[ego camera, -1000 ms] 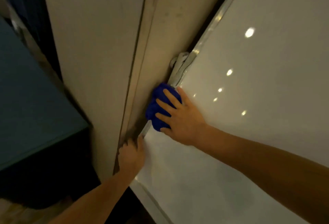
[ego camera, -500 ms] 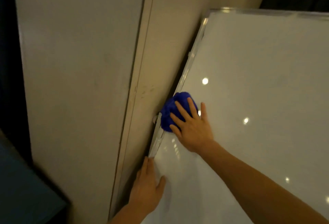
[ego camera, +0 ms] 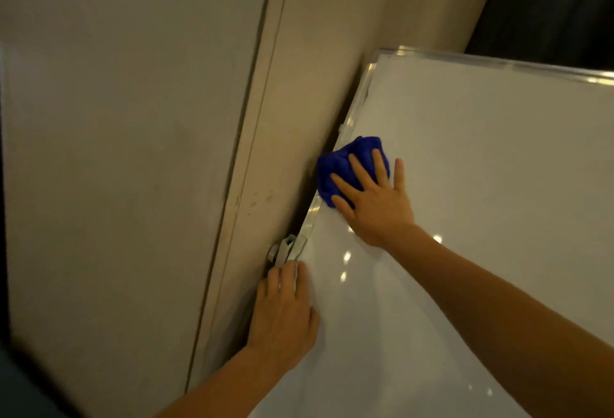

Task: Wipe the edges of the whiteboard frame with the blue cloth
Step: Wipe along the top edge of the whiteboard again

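Since the earlier frame, both hands have travelled up the left edge of the whiteboard frame (ego camera: pixel 355 108), and the board's top corner now shows more fully. Spread flat, the right hand (ego camera: pixel 372 198) presses the bunched blue cloth (ego camera: pixel 345 165) against the frame's left rail; three fingers lie over the cloth, while the little finger rests on the bare white board surface (ego camera: pixel 481 168) beside it. Below and to the left of that hand, the left hand (ego camera: pixel 282 314) lies palm-down with fingers extended, unclenched, on the same edge. Its fingertips touch a grey metal fitting (ego camera: pixel 287 251) clipped to the rail. Just left of both hands stands a beige wall panel (ego camera: pixel 133 151).
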{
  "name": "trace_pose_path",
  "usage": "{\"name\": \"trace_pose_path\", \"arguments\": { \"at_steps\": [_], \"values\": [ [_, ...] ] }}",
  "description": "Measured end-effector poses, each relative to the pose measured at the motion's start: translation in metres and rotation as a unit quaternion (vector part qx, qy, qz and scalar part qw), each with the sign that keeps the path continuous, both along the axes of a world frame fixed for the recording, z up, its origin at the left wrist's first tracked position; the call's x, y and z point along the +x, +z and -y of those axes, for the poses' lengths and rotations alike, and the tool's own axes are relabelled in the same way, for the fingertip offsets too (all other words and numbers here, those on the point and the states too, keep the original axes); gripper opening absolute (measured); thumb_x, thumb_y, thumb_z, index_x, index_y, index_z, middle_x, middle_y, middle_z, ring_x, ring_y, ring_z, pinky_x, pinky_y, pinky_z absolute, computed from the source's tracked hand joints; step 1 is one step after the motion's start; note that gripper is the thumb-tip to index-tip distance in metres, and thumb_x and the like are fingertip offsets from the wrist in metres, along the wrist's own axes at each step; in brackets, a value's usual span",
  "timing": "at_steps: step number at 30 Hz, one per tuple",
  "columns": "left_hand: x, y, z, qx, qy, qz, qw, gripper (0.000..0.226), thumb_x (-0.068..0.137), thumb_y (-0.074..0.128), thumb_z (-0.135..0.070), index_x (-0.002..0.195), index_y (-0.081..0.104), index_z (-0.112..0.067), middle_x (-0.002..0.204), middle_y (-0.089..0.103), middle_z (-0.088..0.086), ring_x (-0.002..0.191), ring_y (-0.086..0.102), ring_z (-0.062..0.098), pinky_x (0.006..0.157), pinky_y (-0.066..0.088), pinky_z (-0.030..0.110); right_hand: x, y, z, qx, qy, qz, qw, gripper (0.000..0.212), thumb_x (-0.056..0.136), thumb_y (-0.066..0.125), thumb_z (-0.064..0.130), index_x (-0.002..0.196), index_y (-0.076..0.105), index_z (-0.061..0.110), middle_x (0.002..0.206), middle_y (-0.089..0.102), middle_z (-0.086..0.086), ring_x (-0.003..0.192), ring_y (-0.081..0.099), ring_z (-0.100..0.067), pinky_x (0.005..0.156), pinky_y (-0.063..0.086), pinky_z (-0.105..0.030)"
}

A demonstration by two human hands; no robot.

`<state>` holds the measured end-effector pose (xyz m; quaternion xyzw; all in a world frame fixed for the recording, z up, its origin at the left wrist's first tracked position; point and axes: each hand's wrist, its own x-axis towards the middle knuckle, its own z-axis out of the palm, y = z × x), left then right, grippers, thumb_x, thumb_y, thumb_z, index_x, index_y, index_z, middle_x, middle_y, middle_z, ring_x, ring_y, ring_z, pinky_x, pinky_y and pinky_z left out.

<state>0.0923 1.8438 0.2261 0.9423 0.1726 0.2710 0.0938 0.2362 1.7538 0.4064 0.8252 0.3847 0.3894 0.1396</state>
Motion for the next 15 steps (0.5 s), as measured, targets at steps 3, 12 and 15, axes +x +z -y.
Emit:
{"name": "trace_pose_path", "arguments": {
  "at_steps": [3,12,15],
  "values": [
    [0.020,0.038,-0.007,0.041,-0.017,0.026,0.999,0.074,0.091,0.038,-0.047,0.152,0.020,-0.009,0.157,0.027,0.015,0.142,0.026,0.034,0.117,0.026,0.048,-0.004,0.010,-0.008,0.006,0.024,-0.020,0.999,0.061,0.097,0.005,0.062,0.151,0.025,0.043,0.165,0.015,-0.004,0.150,-0.009,-0.041,0.116,-0.010,-0.063],
    [0.061,0.081,-0.018,0.040,-0.015,0.024,0.999,0.083,0.089,0.034,-0.054,0.154,0.008,-0.008,0.161,0.016,0.016,0.147,0.019,0.034,0.119,0.017,0.043,0.048,0.106,-0.022,-0.077,0.040,0.046,0.995,0.055,0.101,0.006,0.055,0.152,0.020,0.044,0.167,0.008,0.003,0.150,-0.013,-0.034,0.116,-0.011,-0.061],
    [0.078,0.097,-0.020,0.044,0.002,0.034,0.998,0.083,0.092,0.033,-0.055,0.154,0.007,-0.007,0.162,0.014,0.015,0.147,0.018,0.033,0.120,0.017,0.043,0.056,0.105,-0.026,-0.019,0.047,0.025,0.998,0.054,0.101,0.012,0.054,0.153,0.023,0.042,0.166,0.012,-0.002,0.150,-0.010,-0.041,0.118,-0.006,-0.060]
  ]
}}
